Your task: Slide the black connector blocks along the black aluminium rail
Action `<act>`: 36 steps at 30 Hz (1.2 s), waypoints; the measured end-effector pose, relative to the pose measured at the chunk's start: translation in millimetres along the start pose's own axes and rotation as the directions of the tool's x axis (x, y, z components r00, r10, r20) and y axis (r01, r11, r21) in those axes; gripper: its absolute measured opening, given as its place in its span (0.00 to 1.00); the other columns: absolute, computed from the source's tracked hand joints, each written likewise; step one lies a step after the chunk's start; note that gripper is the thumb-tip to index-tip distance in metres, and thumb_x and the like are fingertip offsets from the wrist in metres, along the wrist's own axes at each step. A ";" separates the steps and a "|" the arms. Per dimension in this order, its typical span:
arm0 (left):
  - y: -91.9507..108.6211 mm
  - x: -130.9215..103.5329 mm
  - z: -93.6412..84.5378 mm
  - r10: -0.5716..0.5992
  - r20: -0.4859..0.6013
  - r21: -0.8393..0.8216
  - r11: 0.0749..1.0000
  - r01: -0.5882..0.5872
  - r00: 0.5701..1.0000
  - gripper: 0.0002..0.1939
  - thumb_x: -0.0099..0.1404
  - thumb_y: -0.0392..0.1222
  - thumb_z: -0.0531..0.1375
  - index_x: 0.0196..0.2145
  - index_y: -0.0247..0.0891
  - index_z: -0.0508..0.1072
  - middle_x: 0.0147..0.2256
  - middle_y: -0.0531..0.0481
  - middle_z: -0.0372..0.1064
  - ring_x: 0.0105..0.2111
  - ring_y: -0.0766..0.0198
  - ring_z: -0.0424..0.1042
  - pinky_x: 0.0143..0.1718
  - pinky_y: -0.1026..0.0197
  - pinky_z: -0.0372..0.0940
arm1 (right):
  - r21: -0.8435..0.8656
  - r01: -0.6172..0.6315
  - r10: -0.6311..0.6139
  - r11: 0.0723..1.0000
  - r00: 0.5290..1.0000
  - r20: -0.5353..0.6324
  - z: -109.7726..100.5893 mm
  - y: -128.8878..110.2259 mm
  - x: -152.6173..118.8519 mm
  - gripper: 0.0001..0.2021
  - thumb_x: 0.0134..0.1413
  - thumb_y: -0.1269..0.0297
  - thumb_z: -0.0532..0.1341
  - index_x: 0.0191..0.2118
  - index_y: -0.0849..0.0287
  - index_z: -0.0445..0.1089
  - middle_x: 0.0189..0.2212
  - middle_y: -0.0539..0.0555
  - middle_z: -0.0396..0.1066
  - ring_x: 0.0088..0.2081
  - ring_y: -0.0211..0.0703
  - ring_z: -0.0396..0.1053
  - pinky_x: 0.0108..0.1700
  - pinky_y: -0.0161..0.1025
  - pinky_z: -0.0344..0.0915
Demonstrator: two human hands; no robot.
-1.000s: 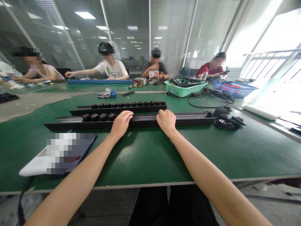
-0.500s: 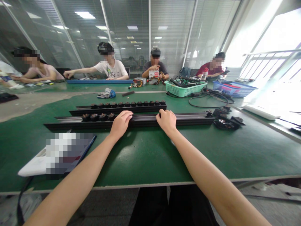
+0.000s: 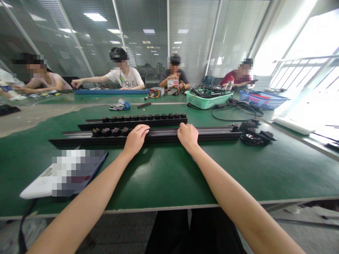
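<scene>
A long black rail [image 3: 217,136] lies across the green table, with several round black parts [image 3: 116,131] seated in its left half. My left hand [image 3: 137,138] rests on the rail just right of those parts, fingers pressed together; what they hold, if anything, is hidden. Farther right, my right hand [image 3: 188,135] is closed at the rail, its fingertips curled out of sight. Behind stands a second black rail [image 3: 132,123] carrying a row of similar round parts. More loose black parts [image 3: 255,137] lie beyond the front rail's right end.
A white device and dark tablet [image 3: 97,165] lie front left. Farther back are a glove [image 3: 120,105], a green basket [image 3: 208,100] of cables, a blue basket [image 3: 265,100] and a loose cable [image 3: 225,119]. Several people sit across the table.
The fingers of my right hand have curled in slightly at the rail. My left hand has stayed in nearly the same place.
</scene>
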State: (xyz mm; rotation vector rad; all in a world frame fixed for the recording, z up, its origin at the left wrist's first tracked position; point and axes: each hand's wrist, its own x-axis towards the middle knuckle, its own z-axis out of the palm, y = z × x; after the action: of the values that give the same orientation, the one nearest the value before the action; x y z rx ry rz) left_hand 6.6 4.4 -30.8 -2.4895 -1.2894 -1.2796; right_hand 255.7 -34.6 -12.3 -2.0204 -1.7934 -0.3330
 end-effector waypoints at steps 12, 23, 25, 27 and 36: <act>-0.5 0.7 1.7 0.007 -0.003 0.000 1.000 -0.007 1.000 0.15 0.74 0.44 0.53 0.47 0.38 0.78 0.50 0.42 0.76 0.52 0.53 0.75 0.60 0.48 0.67 | 0.003 -0.003 0.003 1.000 1.000 0.002 0.0 0.8 0.0 0.15 0.69 0.69 0.50 0.46 0.58 0.74 0.43 0.61 0.77 0.49 0.50 0.73 0.53 0.41 0.62; 1.1 0.8 1.4 0.002 -0.003 0.004 1.000 -0.002 1.000 0.15 0.74 0.43 0.52 0.47 0.38 0.78 0.51 0.42 0.76 0.52 0.53 0.75 0.60 0.49 0.67 | 0.056 -0.034 0.032 0.998 0.999 0.024 -3.7 5.3 4.1 0.14 0.68 0.68 0.51 0.49 0.61 0.72 0.45 0.62 0.76 0.48 0.51 0.71 0.52 0.43 0.61; 1.6 1.0 1.4 0.000 -0.004 0.005 1.000 0.000 1.000 0.15 0.74 0.43 0.52 0.47 0.38 0.78 0.51 0.42 0.76 0.52 0.53 0.75 0.60 0.49 0.67 | 0.036 -0.040 0.041 0.999 0.999 -0.008 -6.3 8.0 4.4 0.14 0.67 0.65 0.52 0.48 0.62 0.74 0.49 0.65 0.73 0.52 0.55 0.68 0.51 0.45 0.61; 2.1 1.2 1.4 -0.002 -0.005 0.005 1.000 0.002 1.000 0.15 0.74 0.43 0.52 0.47 0.38 0.78 0.50 0.42 0.76 0.52 0.53 0.75 0.60 0.49 0.67 | 0.014 -0.053 0.054 0.998 0.997 -0.049 -8.2 10.4 4.6 0.15 0.66 0.62 0.55 0.46 0.63 0.75 0.51 0.68 0.70 0.54 0.58 0.65 0.52 0.47 0.60; 0.7 1.1 1.5 -0.004 -0.005 0.005 1.000 0.004 1.000 0.15 0.74 0.43 0.53 0.47 0.39 0.78 0.50 0.43 0.76 0.52 0.52 0.75 0.59 0.48 0.67 | -0.011 -0.044 0.044 0.999 0.999 0.029 -7.0 15.9 9.0 0.17 0.66 0.59 0.54 0.47 0.64 0.75 0.44 0.67 0.76 0.50 0.57 0.70 0.51 0.47 0.60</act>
State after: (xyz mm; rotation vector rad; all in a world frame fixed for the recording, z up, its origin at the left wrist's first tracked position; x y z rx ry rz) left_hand 8.4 5.3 -30.7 -2.4803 -1.2960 -1.2804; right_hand 273.3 -31.1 -4.5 -2.0789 -1.7656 -0.3017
